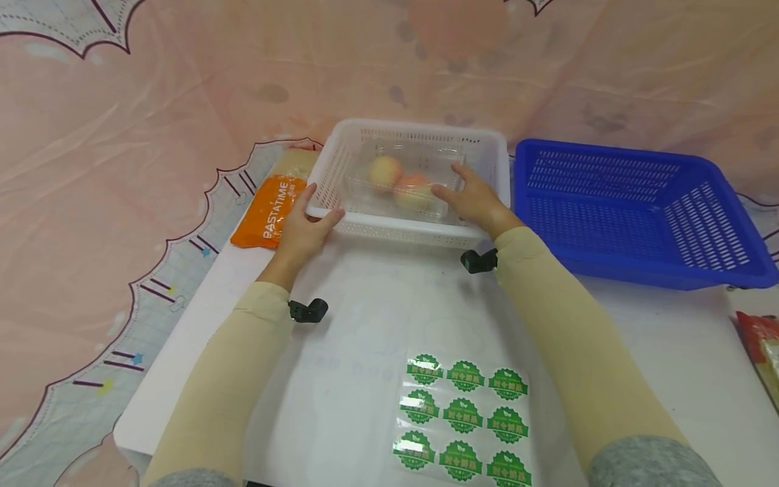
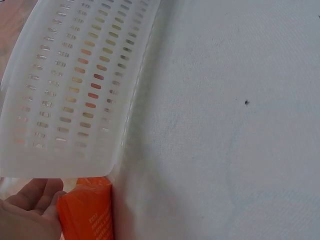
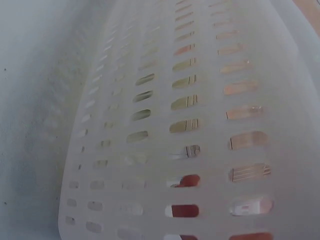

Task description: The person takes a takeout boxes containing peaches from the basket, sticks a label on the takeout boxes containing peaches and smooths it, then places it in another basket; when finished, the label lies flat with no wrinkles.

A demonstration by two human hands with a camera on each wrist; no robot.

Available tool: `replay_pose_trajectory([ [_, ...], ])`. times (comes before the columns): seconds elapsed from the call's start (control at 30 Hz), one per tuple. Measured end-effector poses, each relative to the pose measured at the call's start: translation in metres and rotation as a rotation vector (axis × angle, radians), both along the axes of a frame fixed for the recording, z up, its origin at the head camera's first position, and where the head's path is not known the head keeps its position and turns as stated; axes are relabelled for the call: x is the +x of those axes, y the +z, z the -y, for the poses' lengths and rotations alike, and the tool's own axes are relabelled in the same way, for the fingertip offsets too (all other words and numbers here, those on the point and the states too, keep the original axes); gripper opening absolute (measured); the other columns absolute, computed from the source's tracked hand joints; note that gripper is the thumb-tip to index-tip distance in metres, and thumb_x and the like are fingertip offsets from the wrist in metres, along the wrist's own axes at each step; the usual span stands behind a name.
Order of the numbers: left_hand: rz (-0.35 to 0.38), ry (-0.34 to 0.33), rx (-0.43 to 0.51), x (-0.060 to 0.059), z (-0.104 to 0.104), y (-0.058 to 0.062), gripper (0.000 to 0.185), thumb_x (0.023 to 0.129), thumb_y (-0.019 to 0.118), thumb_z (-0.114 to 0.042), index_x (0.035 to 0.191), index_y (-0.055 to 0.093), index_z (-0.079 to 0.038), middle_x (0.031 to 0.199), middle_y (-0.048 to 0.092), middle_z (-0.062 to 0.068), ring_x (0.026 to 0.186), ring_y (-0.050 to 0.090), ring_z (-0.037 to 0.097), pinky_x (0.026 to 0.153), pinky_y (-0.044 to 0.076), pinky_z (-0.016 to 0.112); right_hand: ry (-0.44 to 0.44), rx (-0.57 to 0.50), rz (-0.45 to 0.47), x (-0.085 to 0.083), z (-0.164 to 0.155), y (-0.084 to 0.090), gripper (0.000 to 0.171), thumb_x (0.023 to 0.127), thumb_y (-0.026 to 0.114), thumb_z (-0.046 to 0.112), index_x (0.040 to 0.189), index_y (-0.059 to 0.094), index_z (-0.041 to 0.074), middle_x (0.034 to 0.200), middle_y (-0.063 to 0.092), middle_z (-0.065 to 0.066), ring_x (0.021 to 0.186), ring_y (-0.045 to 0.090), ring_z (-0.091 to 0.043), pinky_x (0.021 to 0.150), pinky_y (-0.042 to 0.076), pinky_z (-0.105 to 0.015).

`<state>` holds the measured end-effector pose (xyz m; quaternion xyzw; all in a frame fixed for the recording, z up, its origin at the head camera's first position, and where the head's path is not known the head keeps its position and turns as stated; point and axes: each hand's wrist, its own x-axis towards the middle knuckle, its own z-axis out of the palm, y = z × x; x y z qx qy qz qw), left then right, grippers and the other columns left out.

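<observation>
A white slotted basket (image 1: 414, 228) stands at the back of the table. Inside lies a clear plastic box (image 1: 359, 193) with two yellow-red round fruits (image 1: 385, 173), perhaps peaches or apples. My left hand (image 1: 304, 226) is at the basket's front left corner, thumb by the front rim and fingers along the left side. In the left wrist view, that hand (image 2: 35, 210) shows beyond the corner, beside an orange bag (image 2: 90, 210). My right hand (image 1: 477, 199) reaches over the basket's right part, fingers spread at the box's right end. Only the basket wall (image 3: 120, 160) and reddish patches through its slots show in the right wrist view.
A blue basket (image 1: 615, 264) stands to the right. Left of the white basket lies the orange PASTATIME bag (image 1: 268, 213). A sheet of green round stickers (image 1: 464, 414) lies near the table's front, and a red packet (image 1: 761, 348) at the right edge.
</observation>
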<state>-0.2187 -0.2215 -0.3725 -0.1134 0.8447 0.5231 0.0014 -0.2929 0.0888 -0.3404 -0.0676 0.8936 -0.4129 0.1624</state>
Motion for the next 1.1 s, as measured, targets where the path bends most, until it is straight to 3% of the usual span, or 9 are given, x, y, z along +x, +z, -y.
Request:
replay_pose_trajectory([
  [0.1,0.001,-0.001,-0.003,-0.0007,0.0,0.0002,0.088,0.092,0.069,-0.051,0.161,0.019,-0.03,0.142,0.046,0.011,0.113,0.052,0.028,0.097,0.051,0.039,-0.008,-0.022,0.03,-0.0013,0.0006,-0.0004,0.087,0.097,0.058,0.055,0.163,0.009,0.024,0.165,0.015,-0.011,0.129,0.05,-0.038,0.114,0.03,-0.052],
  [0.2,0.004,0.0,-0.003,-0.0012,-0.0001,0.0001,0.088,0.092,0.069,-0.051,0.161,0.019,-0.03,0.144,0.046,0.011,0.114,0.052,0.028,0.098,0.051,0.039,-0.011,-0.03,0.044,-0.0021,0.0015,-0.0004,0.088,0.097,0.059,0.054,0.163,0.009,0.025,0.166,0.014,-0.009,0.137,0.042,-0.037,0.115,0.026,-0.053],
  [0.3,0.001,-0.002,-0.001,-0.0017,-0.0001,-0.0004,0.089,0.092,0.069,-0.05,0.161,0.019,-0.029,0.145,0.045,0.011,0.114,0.052,0.028,0.098,0.05,0.039,-0.004,-0.034,0.046,-0.0023,0.0017,-0.0005,0.088,0.096,0.062,0.051,0.163,0.01,0.024,0.165,0.018,-0.011,0.134,0.044,-0.036,0.117,0.021,-0.053],
  [0.4,-0.011,-0.008,-0.003,-0.0025,0.0001,-0.0012,0.088,0.092,0.07,-0.048,0.161,0.019,-0.027,0.145,0.045,0.011,0.115,0.052,0.028,0.099,0.05,0.04,0.004,-0.047,0.057,-0.0025,0.002,-0.0015,0.089,0.096,0.064,0.048,0.163,0.011,0.023,0.163,0.024,-0.014,0.116,0.058,-0.035,0.117,0.024,-0.052],
  [0.5,-0.022,-0.014,-0.009,-0.0034,0.0002,-0.0018,0.088,0.093,0.07,-0.045,0.161,0.019,-0.025,0.146,0.045,0.012,0.117,0.051,0.028,0.102,0.048,0.041,-0.001,-0.06,0.062,-0.0029,0.0024,-0.0021,0.088,0.096,0.065,0.047,0.163,0.012,0.023,0.161,0.027,-0.015,0.112,0.059,-0.034,0.116,0.026,-0.052],
  [0.77,-0.025,-0.018,-0.017,-0.0048,0.001,-0.0046,0.089,0.092,0.07,-0.047,0.161,0.019,-0.025,0.148,0.045,0.012,0.119,0.05,0.028,0.104,0.046,0.042,-0.052,-0.125,0.04,-0.0047,0.0022,-0.0045,0.085,0.095,0.066,0.046,0.161,0.018,0.026,0.164,0.019,-0.01,0.141,0.033,-0.035,0.113,0.029,-0.054],
  [0.9,-0.033,-0.018,-0.026,-0.0051,0.0012,-0.0045,0.088,0.093,0.07,-0.046,0.161,0.02,-0.023,0.147,0.045,0.013,0.12,0.05,0.028,0.104,0.046,0.042,-0.067,-0.168,0.005,-0.0048,0.0032,-0.0043,0.079,0.096,0.066,0.042,0.16,0.023,0.023,0.164,0.019,-0.008,0.14,0.034,-0.034,0.111,0.034,-0.052],
  [1.03,-0.034,-0.019,-0.025,-0.0043,0.0012,-0.0035,0.087,0.094,0.07,-0.043,0.161,0.02,-0.023,0.148,0.044,0.013,0.12,0.05,0.029,0.105,0.045,0.043,-0.073,-0.192,-0.031,-0.0041,0.0031,-0.0041,0.075,0.098,0.064,0.039,0.159,0.025,0.02,0.165,0.018,-0.006,0.143,0.028,-0.03,0.113,0.03,-0.051],
  [1.1,-0.031,-0.019,-0.018,-0.004,0.0013,-0.0034,0.086,0.094,0.07,-0.042,0.161,0.019,-0.023,0.148,0.044,0.013,0.12,0.05,0.029,0.104,0.045,0.043,-0.076,-0.211,-0.036,-0.0031,0.0033,-0.0043,0.074,0.098,0.064,0.037,0.159,0.026,0.02,0.163,0.022,-0.008,0.131,0.044,-0.03,0.108,0.038,-0.048],
])
